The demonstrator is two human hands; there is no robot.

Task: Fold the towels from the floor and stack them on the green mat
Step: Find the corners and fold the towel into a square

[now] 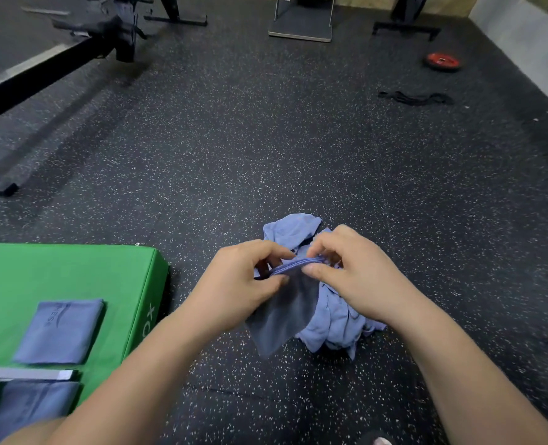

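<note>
Both the left hand (pixel 250 277) and right hand (pixel 349 277) pinch the hemmed edge of a blue towel (pixel 285 313); it looks light, limp and easiest held by corners.

The mat (pixel 73 268) lies on the floor (pixel 266 139) at the person's left. On it sits a folded towel (pixel 61 332), with a second one (pixel 32 403) nearer the person. Just right of the mat, a pile of towels (pixel 337 319) rests on the floor. Above the pile, the left hand (pixel 240 281) and right hand (pixel 353 274) pinch the top edge of one towel (pixel 285 313), close together. Far back left stands a rowing machine (pixel 41 69). Far right lie a weight plate (pixel 442 62) and, nearer, a band (pixel 415 98).
</note>
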